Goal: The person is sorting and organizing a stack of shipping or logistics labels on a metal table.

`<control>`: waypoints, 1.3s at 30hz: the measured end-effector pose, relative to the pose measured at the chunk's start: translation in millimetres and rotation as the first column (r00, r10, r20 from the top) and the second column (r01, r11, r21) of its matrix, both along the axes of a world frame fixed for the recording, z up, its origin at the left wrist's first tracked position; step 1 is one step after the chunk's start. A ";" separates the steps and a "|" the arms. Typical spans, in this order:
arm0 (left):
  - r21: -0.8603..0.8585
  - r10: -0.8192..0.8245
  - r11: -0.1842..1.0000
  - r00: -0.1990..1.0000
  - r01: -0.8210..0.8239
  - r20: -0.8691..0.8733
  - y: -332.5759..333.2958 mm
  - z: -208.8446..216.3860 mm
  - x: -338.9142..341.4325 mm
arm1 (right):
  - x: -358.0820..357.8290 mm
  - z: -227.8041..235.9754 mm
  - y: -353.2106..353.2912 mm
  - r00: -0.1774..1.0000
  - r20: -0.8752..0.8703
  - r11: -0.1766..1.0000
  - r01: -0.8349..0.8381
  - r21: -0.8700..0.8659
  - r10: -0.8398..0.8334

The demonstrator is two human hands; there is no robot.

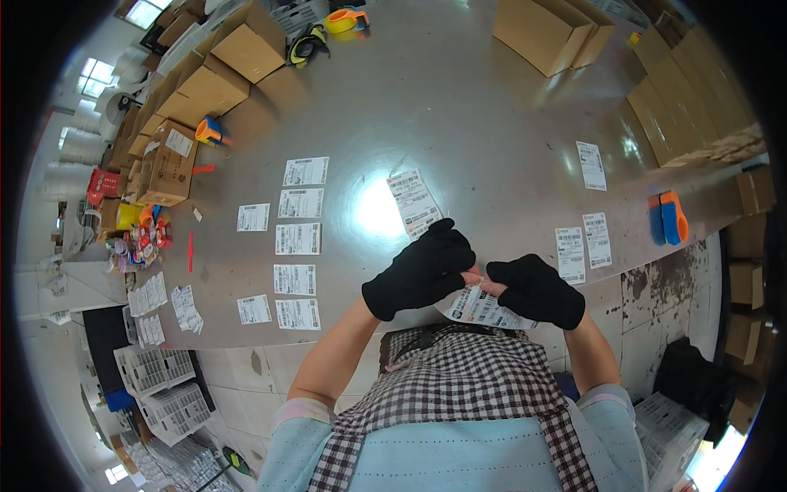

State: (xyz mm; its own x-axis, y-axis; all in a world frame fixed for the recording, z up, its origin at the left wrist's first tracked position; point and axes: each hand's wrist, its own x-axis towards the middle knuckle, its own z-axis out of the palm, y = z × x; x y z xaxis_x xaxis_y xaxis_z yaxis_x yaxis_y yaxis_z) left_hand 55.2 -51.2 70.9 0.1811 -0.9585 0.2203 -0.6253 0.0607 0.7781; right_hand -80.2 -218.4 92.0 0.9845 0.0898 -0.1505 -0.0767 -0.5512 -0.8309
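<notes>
Both my hands wear black gloves with bare fingertips showing. Close to the table's front edge, my left hand (422,272) and my right hand (539,291) come together, fingertips pinched at the top edge of a white printed label (484,310). My right hand covers part of this label, which hangs tilted in front of my checked apron. Just beyond my left hand, another label (412,199) lies slanted on the metal table (459,123), its lower end near the glove. Several more labels (297,239) lie in a column to the left.
Three labels (571,255) lie to the right beside an orange and blue tape dispenser (669,218). Cardboard boxes (541,37) stand at the back and along both sides. A red cutter (191,252) and small label stacks (187,308) lie at the left.
</notes>
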 end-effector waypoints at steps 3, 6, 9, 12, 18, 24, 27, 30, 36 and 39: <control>-0.048 -0.041 0.998 0.990 0.035 -0.138 -5.0 -3.5 0.0 | -3.5 1.6 -1.8 0.999 -0.028 0.998 0.047 0.047 -0.045; -0.108 0.037 0.994 0.999 -0.032 0.039 -12.3 -0.5 -0.2 | -15.4 -9.4 -11.1 0.995 -0.009 0.986 0.100 0.136 -0.099; -0.076 0.251 0.968 0.929 -0.240 0.271 -11.6 -13.1 0.9 | -33.4 -31.5 -18.9 0.983 0.012 0.966 0.177 0.188 -0.182; -0.111 0.356 0.930 0.787 -0.350 0.503 -16.8 -20.4 -10.8 | -47.7 -35.7 -22.5 0.979 -0.049 0.967 0.204 0.151 -0.199; -0.145 0.685 0.714 0.642 -0.685 0.344 10.0 -22.4 32.3 | -148.6 -136.5 -152.2 0.704 -0.083 0.699 0.710 0.079 -0.706; -0.098 0.497 0.855 0.751 -0.510 0.435 5.2 -23.1 17.0 | -182.9 -179.8 -287.0 0.420 0.059 0.390 0.879 -0.274 -0.906; -0.054 0.505 0.844 0.755 -0.534 0.419 4.1 -20.0 12.2 | -172.6 -191.7 -305.5 0.497 0.036 0.451 0.813 -0.369 -0.867; -0.054 0.472 0.863 0.766 -0.502 0.436 -1.1 -12.1 10.4 | -174.9 -215.6 -315.4 0.490 0.051 0.409 0.776 -0.479 -0.870; 0.032 0.456 0.857 0.788 -0.514 0.414 2.5 -8.0 7.2 | -158.4 -197.2 -283.4 0.451 0.109 0.360 0.816 -0.453 -0.886; 0.015 0.415 0.879 0.780 -0.477 0.468 1.6 -6.9 2.9 | -127.6 -165.9 -250.9 0.413 0.513 -0.068 0.726 -0.684 -0.753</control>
